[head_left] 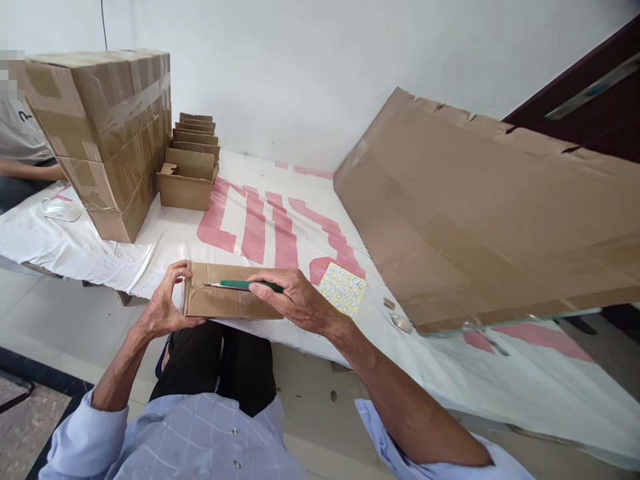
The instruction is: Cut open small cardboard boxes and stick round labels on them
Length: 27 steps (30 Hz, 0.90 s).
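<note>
White wall and a white sheet printed with red stripes [260, 227] make up the background of the head view, the sheet being spread over a low surface in front of the seated person.

At the near edge of that sheet a small cardboard box [225, 300] is held between both hands. Its long axis runs left to right, from one hand to the other. The left hand [165, 303] is curled around the box's left end, thumb on top and fingers underneath, grasping it. The right hand [295, 300] rests on the box's right end, clenched around a green-handled craft knife [245, 285]. The knife lies along the top face of the box, its tip pointing left, away from the right hand and toward the left thumb, from which it is seen to be just apart.

Just to the right of the right hand a yellow sheet of small stickers [343, 288] lies flat. Farther right a large flattened cardboard sheet [480, 213] is tilted up. Well beyond the left hand a taped stack of cartons [105, 133] stands, with a row of small folded boxes [190, 167] beside it. Another person's sleeve [20, 133] is seen at the far left.
</note>
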{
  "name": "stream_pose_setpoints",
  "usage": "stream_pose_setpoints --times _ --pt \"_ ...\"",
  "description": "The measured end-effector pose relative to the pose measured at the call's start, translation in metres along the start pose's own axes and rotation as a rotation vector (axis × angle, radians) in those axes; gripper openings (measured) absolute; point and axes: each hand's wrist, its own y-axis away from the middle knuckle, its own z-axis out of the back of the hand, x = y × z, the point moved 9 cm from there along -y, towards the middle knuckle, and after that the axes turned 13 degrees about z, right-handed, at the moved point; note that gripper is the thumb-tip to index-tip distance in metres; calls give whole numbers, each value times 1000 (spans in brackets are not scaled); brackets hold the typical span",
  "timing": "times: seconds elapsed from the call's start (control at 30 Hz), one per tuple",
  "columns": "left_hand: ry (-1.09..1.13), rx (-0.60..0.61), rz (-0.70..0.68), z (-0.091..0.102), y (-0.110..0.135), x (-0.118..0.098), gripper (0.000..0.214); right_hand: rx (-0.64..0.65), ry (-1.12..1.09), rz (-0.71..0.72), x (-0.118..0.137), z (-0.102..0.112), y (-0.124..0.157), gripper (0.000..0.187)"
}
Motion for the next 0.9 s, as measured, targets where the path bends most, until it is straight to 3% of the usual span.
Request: stream_pose_setpoints --times 0.3,0.5,0.67,0.9 --pt "4 8 18 -1 1 -3 84 89 70 17 4 -4 -11 31" --pt "-7 -20 -5 1 1 -6 81 187 323 92 8 -2 -18 32" --pt "-22 -20 9 -2 0 -2 80 226 501 85 0 20 -1 36" --pt "-49 -9 -12 -6 1 0 73 153 597 5 -19 48 38 35"
